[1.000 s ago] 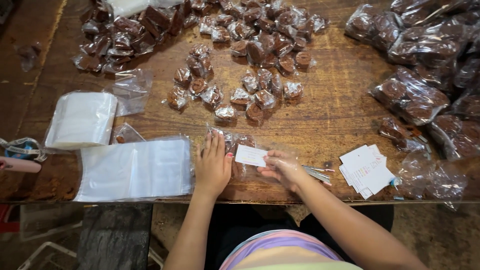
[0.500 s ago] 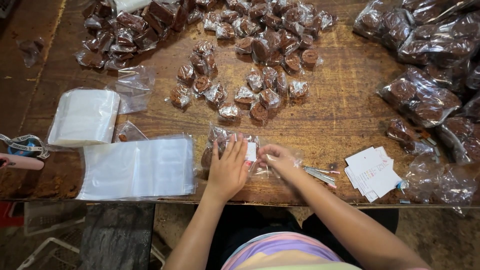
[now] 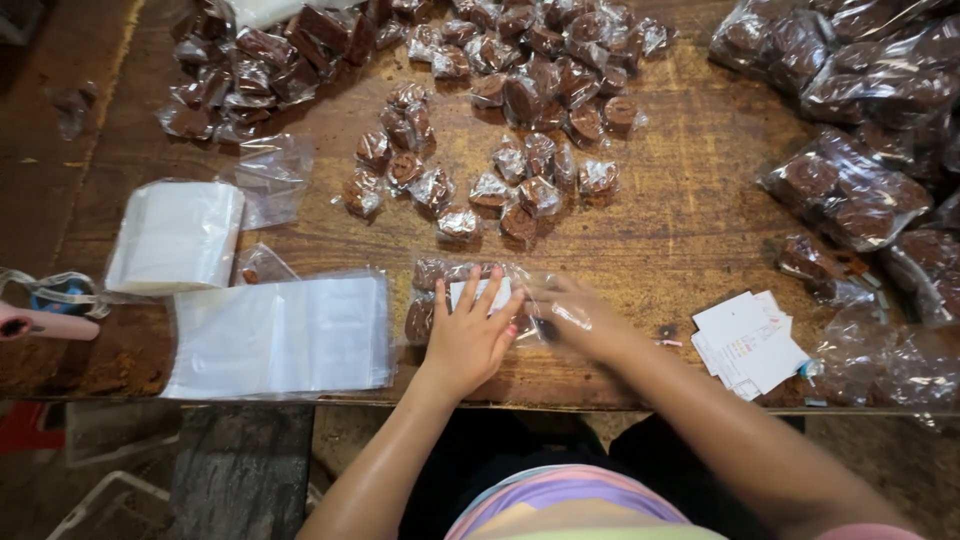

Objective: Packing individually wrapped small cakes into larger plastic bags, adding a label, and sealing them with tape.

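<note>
A clear plastic bag of brown wrapped sweets lies near the front edge of the wooden table. My left hand lies flat on it with fingers spread, pressing a small white paper label against the bag. My right hand is at the bag's right end, blurred, fingers closed on the bag's open plastic edge. Loose wrapped brown sweets lie scattered just beyond the bag.
A stack of empty clear bags and a smaller white stack lie at left. White labels sit at right. Filled bags crowd the right side. A pink-handled tool rests at the far left edge.
The white label moved from beside the bag onto it, under my left hand. My right hand shifted from the label to the bag's right end.
</note>
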